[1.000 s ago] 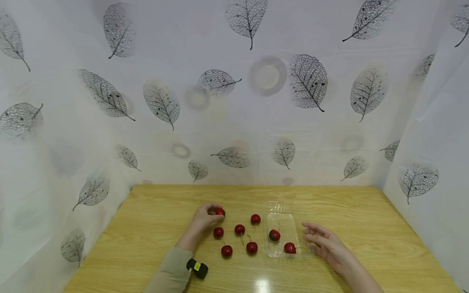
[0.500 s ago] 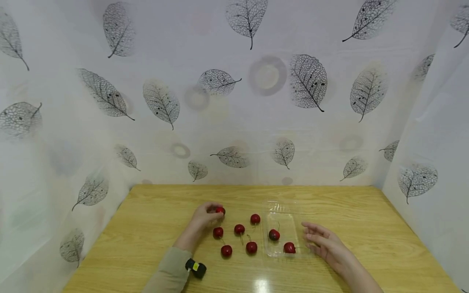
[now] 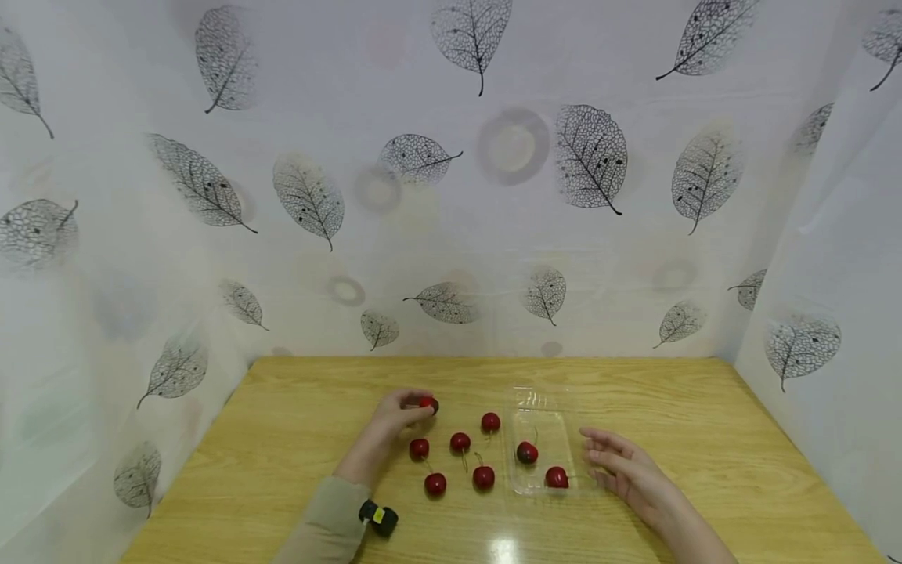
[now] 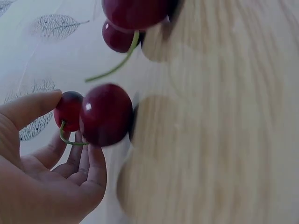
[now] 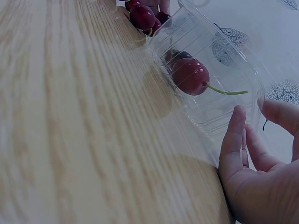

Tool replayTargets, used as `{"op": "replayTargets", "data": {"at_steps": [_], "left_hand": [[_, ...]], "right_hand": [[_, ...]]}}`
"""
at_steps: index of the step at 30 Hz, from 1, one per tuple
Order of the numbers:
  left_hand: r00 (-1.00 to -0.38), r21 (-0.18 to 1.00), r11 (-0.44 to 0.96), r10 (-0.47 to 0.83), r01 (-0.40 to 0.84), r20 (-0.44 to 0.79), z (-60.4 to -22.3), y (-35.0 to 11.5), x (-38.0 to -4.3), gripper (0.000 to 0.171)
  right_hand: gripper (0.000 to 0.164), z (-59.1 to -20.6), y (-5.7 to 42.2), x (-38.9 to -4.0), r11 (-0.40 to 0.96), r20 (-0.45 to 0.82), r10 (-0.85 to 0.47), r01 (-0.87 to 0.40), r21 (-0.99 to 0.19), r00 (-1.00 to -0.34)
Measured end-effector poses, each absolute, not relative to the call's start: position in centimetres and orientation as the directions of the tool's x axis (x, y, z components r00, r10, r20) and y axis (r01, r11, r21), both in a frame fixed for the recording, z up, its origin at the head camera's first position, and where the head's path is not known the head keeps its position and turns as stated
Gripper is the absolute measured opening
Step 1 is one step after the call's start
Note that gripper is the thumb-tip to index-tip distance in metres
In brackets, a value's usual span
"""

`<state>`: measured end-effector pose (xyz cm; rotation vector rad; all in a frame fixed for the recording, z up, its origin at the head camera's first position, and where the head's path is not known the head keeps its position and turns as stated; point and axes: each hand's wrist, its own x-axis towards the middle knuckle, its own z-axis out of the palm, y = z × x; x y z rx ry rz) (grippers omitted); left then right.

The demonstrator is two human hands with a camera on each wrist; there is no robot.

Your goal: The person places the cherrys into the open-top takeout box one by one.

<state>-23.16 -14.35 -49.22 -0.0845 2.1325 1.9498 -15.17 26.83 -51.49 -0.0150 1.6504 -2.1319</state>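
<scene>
My left hand (image 3: 395, 415) is pinching a red cherry (image 3: 430, 404). Five more cherries (image 3: 460, 441) are lying on the table (image 3: 303, 415), some between it and the clear box (image 3: 539, 399) holding two cherries (image 3: 527, 453). My right hand (image 3: 632, 474) is resting beside it, fingers loosely apart.

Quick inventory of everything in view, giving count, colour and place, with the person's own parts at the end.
Table: one, yellowish wood, beneath everything handled
Tray: one, clear, on the table's middle
Tray cherries: two, red, one partly dark, inside the tray
Loose cherries: five, dark red, on the table left of the tray
Held cherry: one, red with a dark patch, in the left hand
Backdrop: number of sheets unclear, whitish with dark leaf prints, behind and beside the table
Wrist device: one, black and yellow, at the left sleeve's cuff
Left sleeve: one, beige
Left hand: one, pinching a cherry
Right hand: one, right of the tray
</scene>
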Motion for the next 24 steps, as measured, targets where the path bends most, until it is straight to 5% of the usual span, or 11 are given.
{"op": "replayTargets", "data": {"at_steps": [24], "left_hand": [[-0.957,0.962,0.256,0.244,-0.093,-0.157,-47.1,-10.5,-22.0,0.042]], "right_hand": [[0.031,-51.6,27.0,-15.2,-0.172,-0.272,-0.341,0.344,-0.923,-0.9]]}}
